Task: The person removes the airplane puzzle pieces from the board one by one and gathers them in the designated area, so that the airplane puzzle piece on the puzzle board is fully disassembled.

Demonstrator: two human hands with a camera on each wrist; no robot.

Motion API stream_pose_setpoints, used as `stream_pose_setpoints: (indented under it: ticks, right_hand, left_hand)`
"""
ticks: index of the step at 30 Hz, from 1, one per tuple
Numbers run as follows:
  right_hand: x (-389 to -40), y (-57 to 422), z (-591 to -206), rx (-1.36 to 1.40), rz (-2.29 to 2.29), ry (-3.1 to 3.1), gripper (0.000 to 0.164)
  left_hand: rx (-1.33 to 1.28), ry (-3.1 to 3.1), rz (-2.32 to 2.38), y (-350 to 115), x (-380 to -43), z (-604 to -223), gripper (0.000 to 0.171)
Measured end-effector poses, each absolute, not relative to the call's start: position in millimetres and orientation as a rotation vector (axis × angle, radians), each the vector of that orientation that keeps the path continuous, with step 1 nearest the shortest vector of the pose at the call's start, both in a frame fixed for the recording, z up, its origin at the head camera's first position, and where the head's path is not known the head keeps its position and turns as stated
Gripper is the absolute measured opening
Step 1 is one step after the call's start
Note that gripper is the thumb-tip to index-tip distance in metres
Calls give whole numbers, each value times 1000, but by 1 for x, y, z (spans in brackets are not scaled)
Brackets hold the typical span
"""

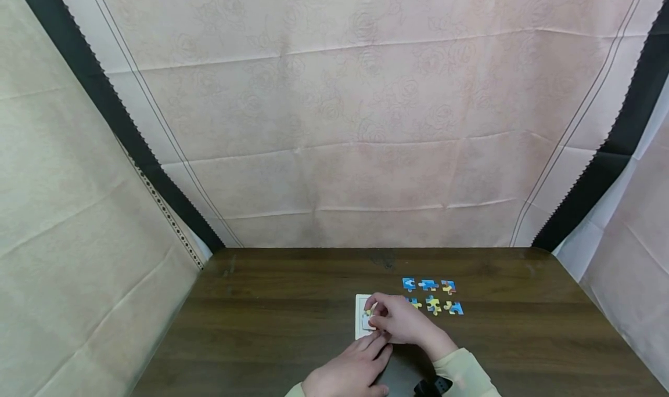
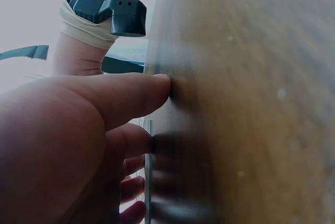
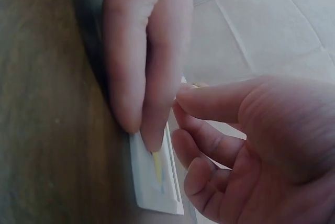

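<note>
A white puzzle tray lies flat on the table, largely hidden under the hands. My right hand is over it, and thumb and index finger pinch a small puzzle piece, of which only a thin yellowish edge shows in the right wrist view. My left hand rests at the tray's near edge with its fingers stretched out, fingertips touching the tray. In the right wrist view, a yellow and blue patch shows on the tray just past the left fingertips.
Several loose blue and yellow puzzle pieces lie in two rows right of the tray. The brown wooden table runs back to a pale cloth wall. A black wrist camera sits on the right wrist.
</note>
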State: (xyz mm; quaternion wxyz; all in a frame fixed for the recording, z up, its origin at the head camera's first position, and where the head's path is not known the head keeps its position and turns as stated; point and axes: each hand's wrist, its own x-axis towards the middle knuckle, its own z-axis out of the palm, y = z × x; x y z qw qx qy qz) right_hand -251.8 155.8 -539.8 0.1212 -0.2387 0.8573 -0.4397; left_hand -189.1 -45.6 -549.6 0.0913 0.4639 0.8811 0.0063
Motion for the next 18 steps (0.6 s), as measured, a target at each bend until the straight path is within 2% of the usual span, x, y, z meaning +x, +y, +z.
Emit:
stream_pose_setpoints:
  ticks: [11,18]
  right_hand:
    - [-252,182,-534,-598,-1253,2673,22]
    - [-245,212,-537,-502,-1273,2732,21]
  left_hand:
    - [1285,2590,103,-42,-189,-546,70]
    - [1311,2645,61,-43,-182,-543,68]
